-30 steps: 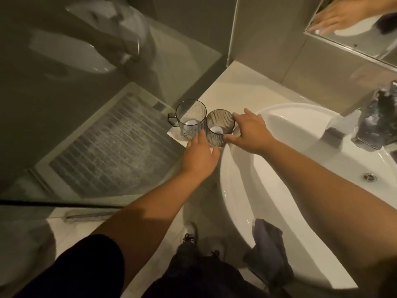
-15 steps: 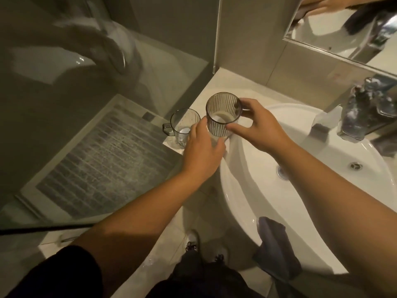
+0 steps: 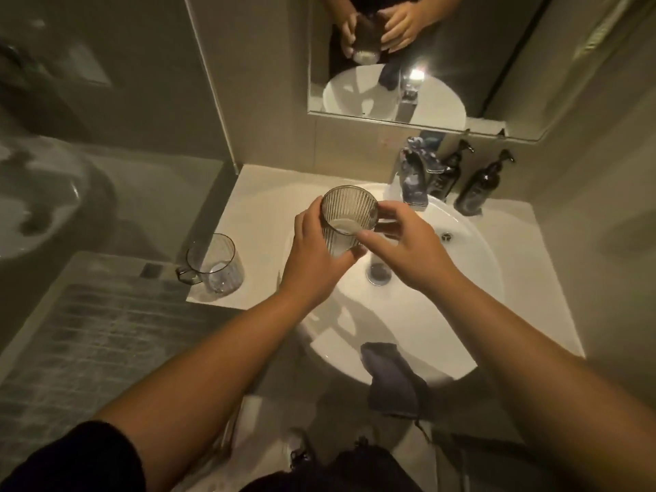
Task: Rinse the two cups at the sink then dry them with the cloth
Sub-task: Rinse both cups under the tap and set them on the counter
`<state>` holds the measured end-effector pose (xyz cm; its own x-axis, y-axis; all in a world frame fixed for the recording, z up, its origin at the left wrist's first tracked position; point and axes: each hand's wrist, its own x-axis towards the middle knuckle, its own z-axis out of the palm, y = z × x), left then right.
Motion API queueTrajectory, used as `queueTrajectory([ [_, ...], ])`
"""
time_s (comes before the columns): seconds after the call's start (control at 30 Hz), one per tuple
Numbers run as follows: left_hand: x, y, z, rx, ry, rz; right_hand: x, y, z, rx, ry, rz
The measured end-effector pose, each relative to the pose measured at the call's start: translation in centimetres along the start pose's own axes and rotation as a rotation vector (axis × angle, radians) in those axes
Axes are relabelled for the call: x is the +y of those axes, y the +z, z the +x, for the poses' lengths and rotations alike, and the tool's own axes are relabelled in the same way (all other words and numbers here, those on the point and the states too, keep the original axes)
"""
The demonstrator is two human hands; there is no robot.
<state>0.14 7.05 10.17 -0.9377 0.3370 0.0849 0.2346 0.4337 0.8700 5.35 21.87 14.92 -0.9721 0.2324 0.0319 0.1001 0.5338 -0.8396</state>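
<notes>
White counter (image 3: pixel 525 264) and round sink (image 3: pixel 472 278) fill the corner under a mirror (image 3: pixel 461 65). Above the basin the left hand (image 3: pixel 312 257) grips a ribbed grey see-through cup (image 3: pixel 346 221); the right hand (image 3: pixel 408 253) pinches its rim. One second handled cup (image 3: pixel 216 268) stands on the counter's left corner, one dark cloth (image 3: pixel 390 381) hangs over the sink's front edge, two pump bottles (image 3: pixel 479 186) behind

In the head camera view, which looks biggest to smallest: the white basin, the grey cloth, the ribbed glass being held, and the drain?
1. White round basin
2. Dark grey cloth draped over its front rim
3. Ribbed clear glass cup, though it is held up nearer the camera, so this is unsure
4. Metal drain
</notes>
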Motion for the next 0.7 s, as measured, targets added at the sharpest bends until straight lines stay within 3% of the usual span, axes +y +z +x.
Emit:
queueTrajectory([
  [0.17,-0.1,3.1,0.4,-0.137,-0.001,-0.1,2.6,-3.2,-1.9,-0.125,0.062,-0.128],
  [0.3,-1.5,5.2,0.4,-0.182,-0.04,-0.06,4.2,-7.7,0.3,0.091,-0.111,-0.493],
  [0.37,-2.0,6.6,0.7,-0.192,-0.067,-0.06,5.0,-10.0,3.4,0.116,-0.169,-0.617],
  [0.57,-3.2,10.8,2.8,-0.21,-0.142,-0.027,6.3,-10.9,13.6,-0.263,-0.265,-1.006],
  [0.7,-3.8,12.5,4.2,-0.207,-0.163,0.004,6.9,-9.8,16.1,-0.2,-0.388,-1.119],
])
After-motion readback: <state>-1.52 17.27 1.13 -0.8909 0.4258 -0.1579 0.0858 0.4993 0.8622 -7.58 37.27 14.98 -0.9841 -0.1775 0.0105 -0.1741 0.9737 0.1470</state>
